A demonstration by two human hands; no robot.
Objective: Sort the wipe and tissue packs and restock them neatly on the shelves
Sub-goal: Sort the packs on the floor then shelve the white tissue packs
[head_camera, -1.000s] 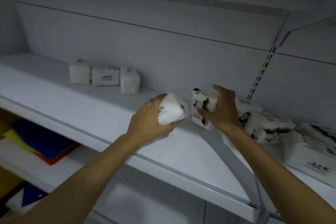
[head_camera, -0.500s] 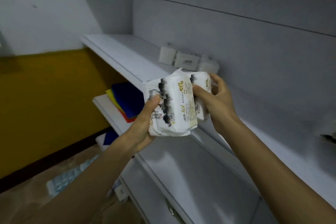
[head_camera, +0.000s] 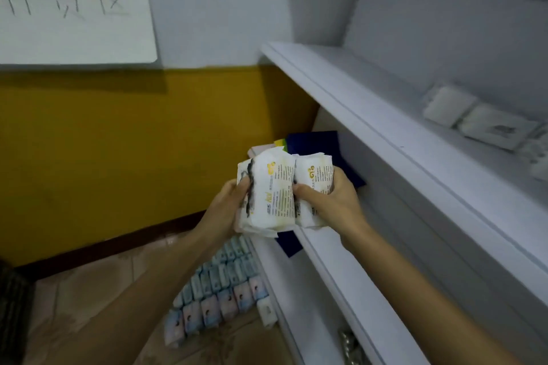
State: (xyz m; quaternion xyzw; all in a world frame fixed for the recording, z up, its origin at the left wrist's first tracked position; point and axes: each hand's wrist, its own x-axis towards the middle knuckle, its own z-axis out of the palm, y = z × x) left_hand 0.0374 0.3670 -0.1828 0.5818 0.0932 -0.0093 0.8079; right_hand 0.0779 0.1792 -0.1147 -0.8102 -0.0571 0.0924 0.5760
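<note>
On floor point(head_camera: 89, 299) nr shelf point(head_camera: 326, 267): blue pks point(head_camera: 219, 290)

I see two white crinkly plastic-wrapped tissue packs point(head_camera: 271, 192), faintly glossy; the white shelf point(head_camera: 370, 115) looks smooth and matt.

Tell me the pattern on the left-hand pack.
White pack, black ink-style streak, yellow lettering; head view.

Dim, flat, cool indoor light.
Wide-angle distortion curves the shelf point(head_camera: 370, 115) edge; small packs point(head_camera: 441, 107) at far right are blurred; the wall sign point(head_camera: 74, 9), upper left, throws a soft shadow below.
</note>
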